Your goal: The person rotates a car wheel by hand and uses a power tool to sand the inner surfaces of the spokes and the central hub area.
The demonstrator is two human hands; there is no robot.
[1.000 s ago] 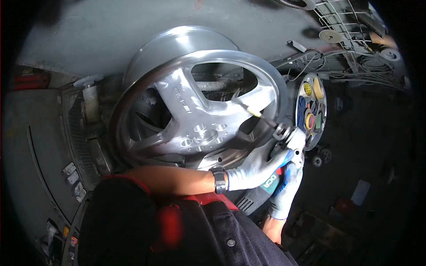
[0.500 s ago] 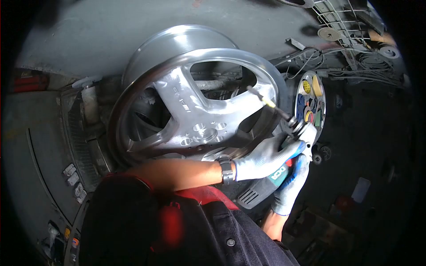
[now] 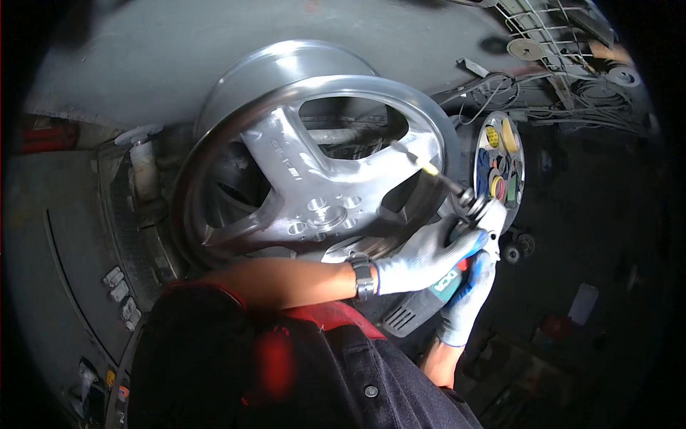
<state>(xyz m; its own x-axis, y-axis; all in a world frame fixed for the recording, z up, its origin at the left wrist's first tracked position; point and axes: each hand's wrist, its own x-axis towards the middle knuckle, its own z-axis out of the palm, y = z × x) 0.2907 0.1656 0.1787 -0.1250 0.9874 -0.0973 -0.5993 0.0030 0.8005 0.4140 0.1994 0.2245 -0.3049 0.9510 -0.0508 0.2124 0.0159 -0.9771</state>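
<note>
A bare metal alloy wheel rim (image 3: 286,161) with wide spokes stands tilted in front of me. My left hand (image 3: 429,259), gloved in white and blue with a watch at the wrist, is wrapped round the front part of a grey and teal angle grinder (image 3: 418,309). Lower on the other side, my right hand (image 3: 468,300), in the same kind of glove, closes round the grinder's body. From the grinder's head a slim shaft (image 3: 449,184) with a yellow band points up and left. Its blurred tip overlaps the right spoke of the rim in this view.
A round tray (image 3: 520,154) to the right carries yellow, blue and green pieces. Behind it are coiled cables (image 3: 600,96) and a wire rack (image 3: 532,28). Several small white blocks (image 3: 118,286) lie at the left.
The grinder and both hands have shifted slightly left, with the shaft tip moving left along the spoke. Both hands keep their grip.
</note>
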